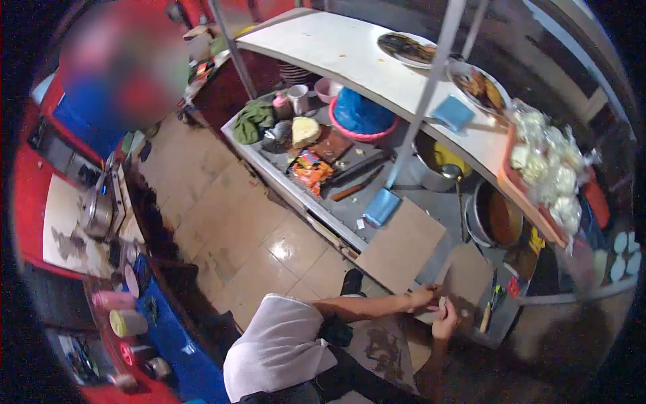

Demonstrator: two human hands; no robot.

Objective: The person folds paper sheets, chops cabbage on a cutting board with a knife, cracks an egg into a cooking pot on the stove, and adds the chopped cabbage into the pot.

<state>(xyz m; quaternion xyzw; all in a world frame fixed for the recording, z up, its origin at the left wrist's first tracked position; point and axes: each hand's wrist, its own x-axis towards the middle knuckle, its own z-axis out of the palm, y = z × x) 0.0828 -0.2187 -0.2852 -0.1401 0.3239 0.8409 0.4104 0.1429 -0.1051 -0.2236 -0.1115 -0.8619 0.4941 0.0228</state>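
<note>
My left hand (424, 297) and my right hand (445, 319) are close together over the near edge of the counter. Both have their fingers closed in a pinch around a small pale object (441, 303), too small to identify. Just beyond them a brown sheet (466, 273) lies on the counter, and a second flat brown sheet (402, 244) is to its left. A blue packet (382, 207) sits at the second sheet's upper corner. A knife with a light handle (485, 317) rests right of my hands.
Pots with yellow food (431, 176) and reddish-brown liquid (475, 214) stand beyond the sheets. A shelf (336, 48) above holds plates of food and an orange tray (531, 202) of bagged items. A metal post (424, 101) rises centrally. A blurred person (124, 64) is upper left.
</note>
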